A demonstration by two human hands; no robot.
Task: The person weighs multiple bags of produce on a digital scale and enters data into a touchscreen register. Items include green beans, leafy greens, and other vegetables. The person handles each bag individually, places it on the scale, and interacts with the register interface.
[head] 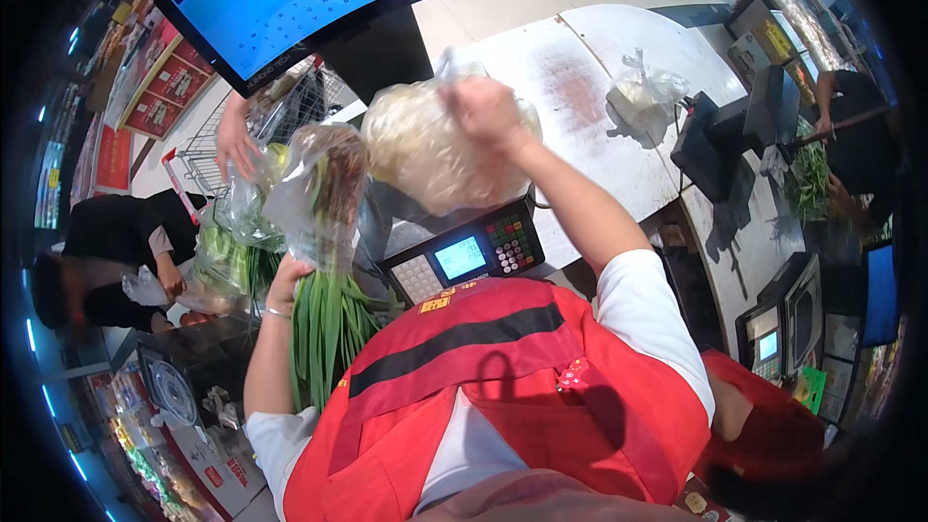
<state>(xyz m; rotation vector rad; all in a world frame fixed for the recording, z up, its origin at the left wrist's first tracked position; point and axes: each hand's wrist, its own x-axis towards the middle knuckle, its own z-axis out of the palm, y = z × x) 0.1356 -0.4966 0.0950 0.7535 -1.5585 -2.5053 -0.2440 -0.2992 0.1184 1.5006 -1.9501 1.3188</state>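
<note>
My left hand point(288, 279) grips a bunch of long green leafy vegetables point(330, 333), its upper part inside a clear plastic bag point(322, 188). Closed round the gathered top of a large, full plastic bag of pale goods point(435, 138) is my right hand point(482, 109); its outline is slightly blurred. The large bag is at the weighing scale, just beyond the keypad and lit display point(461, 258). What the bag holds cannot be told.
A large screen point(319, 0) stands at the upper left. Another person's hand point(235, 141) touches bagged vegetables beside a shopping cart point(196, 159). A small knotted bag point(645, 94) sits on the white counter point(522, 58). Other people stand at both sides.
</note>
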